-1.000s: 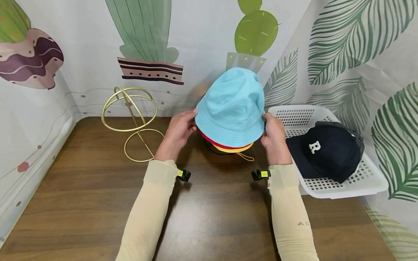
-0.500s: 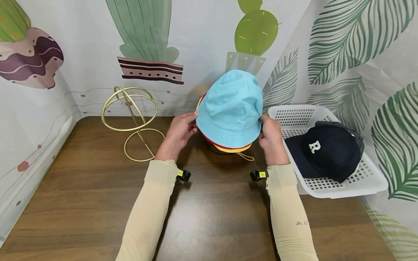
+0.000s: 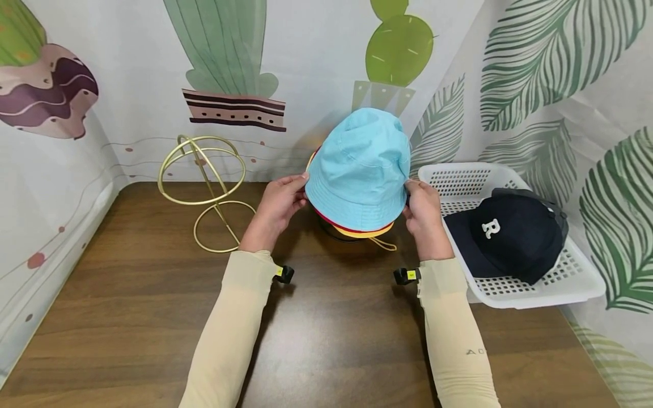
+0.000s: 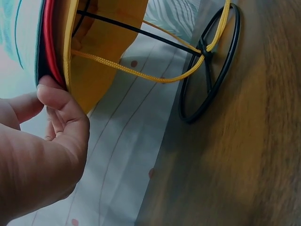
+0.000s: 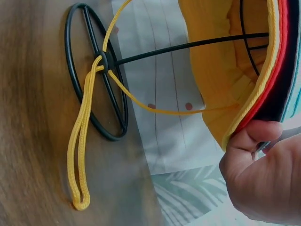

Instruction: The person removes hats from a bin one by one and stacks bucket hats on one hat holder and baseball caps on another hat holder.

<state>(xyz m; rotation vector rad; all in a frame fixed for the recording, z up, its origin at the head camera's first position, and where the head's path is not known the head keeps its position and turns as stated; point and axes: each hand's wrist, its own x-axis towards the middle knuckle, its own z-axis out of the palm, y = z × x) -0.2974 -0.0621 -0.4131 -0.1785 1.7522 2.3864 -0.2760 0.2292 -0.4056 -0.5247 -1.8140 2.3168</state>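
Note:
A light blue bucket hat (image 3: pixel 359 170) sits on top of a red-edged hat (image 5: pixel 263 96) and a yellow hat (image 4: pixel 101 70) with a hanging yellow cord (image 5: pixel 80 155). All are stacked on a black wire hat stand (image 5: pixel 123 101), whose round base rests on the table. My left hand (image 3: pixel 278 207) pinches the blue brim at its left side, thumb on top and fingers beneath. At the right side, my right hand (image 3: pixel 424 209) pinches the same brim. Both wrist views show curled fingertips right at the stacked brim edges.
To the left stands a gold wire hat stand (image 3: pixel 216 201) bearing no hat. On the right, a white perforated basket (image 3: pixel 586 283) holds a black cap (image 3: pixel 520 235) with a white letter R. A printed cloth (image 3: pixel 316 56) hangs behind the wooden table (image 3: pixel 326 340).
The blue hat has settled slightly lower and left over the stacked hats, and my right hand has shifted a little left with its brim. My left hand stays at its side.

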